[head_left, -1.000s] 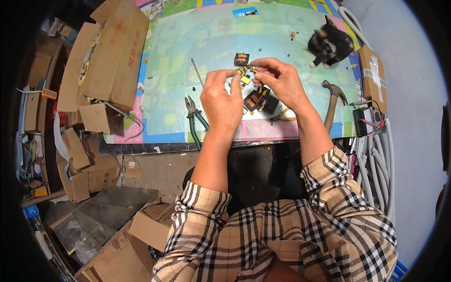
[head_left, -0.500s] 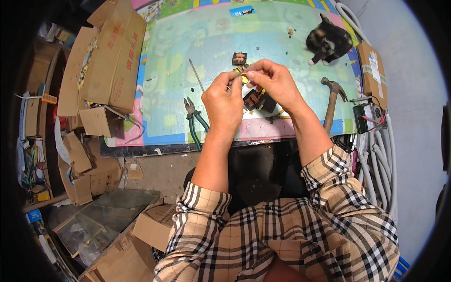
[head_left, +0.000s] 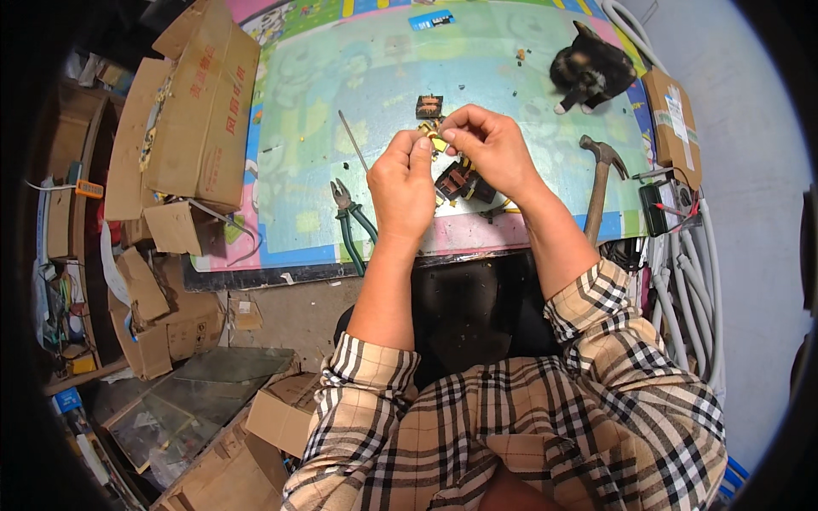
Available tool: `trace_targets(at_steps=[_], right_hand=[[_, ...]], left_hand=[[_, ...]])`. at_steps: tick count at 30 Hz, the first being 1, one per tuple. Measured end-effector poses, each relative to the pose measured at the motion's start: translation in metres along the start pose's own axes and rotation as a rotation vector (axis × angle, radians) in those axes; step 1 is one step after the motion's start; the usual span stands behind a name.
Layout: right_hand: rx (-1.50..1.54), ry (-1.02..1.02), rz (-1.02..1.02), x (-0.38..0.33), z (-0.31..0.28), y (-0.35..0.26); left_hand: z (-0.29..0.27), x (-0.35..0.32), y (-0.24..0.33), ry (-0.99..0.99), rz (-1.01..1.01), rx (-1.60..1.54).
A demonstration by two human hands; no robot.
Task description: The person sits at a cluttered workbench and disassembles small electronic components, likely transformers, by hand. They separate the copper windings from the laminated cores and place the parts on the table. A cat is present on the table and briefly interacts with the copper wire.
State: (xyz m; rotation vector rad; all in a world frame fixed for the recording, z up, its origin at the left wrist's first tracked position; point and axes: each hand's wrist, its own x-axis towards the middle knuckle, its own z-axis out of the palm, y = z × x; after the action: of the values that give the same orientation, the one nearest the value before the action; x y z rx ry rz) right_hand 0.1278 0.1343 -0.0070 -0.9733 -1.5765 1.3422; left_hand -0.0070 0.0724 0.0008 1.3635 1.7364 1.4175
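My left hand (head_left: 404, 183) and my right hand (head_left: 492, 153) meet over the table, thumbs and forefingers pinched around a small, thin wire-like piece (head_left: 436, 134). Its exact kind is too small to tell. Just beyond the fingertips lies a black block with copper-coloured windings (head_left: 429, 106). Below my right palm sits a larger black part with copper windings (head_left: 456, 180), partly hidden by the hand, with yellow bits around it. A thin metal rod (head_left: 352, 139) points up-left beside my left hand. Green-handled pliers (head_left: 344, 200) rest left of my left wrist.
A claw hammer (head_left: 599, 183) lies on the right of the table (head_left: 324, 102). A black cat (head_left: 592, 70) sits behind it. A blue packet (head_left: 431, 20) is at the far edge. Cardboard boxes stand left (head_left: 204, 111) and right (head_left: 675, 128); a meter with red leads (head_left: 660, 209) is at right.
The hands stay pinched together at nearly the same spot, fingers shifted slightly. The whole view has moved a little, and the cat's posture differs slightly.
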Motion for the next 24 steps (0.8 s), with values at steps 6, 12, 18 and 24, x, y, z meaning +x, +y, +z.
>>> trace_targets(at_steps=[6, 12, 18, 24], right_hand=[[0.009, 0.071, -0.095, 0.002, -0.010, 0.001], [-0.058, -0.109, -0.102, -0.006, -0.010, -0.008], [-0.063, 0.147, -0.058, 0.005, -0.018, 0.006], [-0.006, -0.203, -0.085, -0.010, -0.020, -0.014]], left_hand=[[0.000, 0.002, -0.006, -0.070, -0.076, -0.041], [-0.002, 0.001, -0.006, 0.015, -0.117, -0.144], [-0.011, 0.005, -0.007, -0.186, -0.217, -0.209], [-0.010, 0.004, -0.008, -0.058, -0.204, -0.190]])
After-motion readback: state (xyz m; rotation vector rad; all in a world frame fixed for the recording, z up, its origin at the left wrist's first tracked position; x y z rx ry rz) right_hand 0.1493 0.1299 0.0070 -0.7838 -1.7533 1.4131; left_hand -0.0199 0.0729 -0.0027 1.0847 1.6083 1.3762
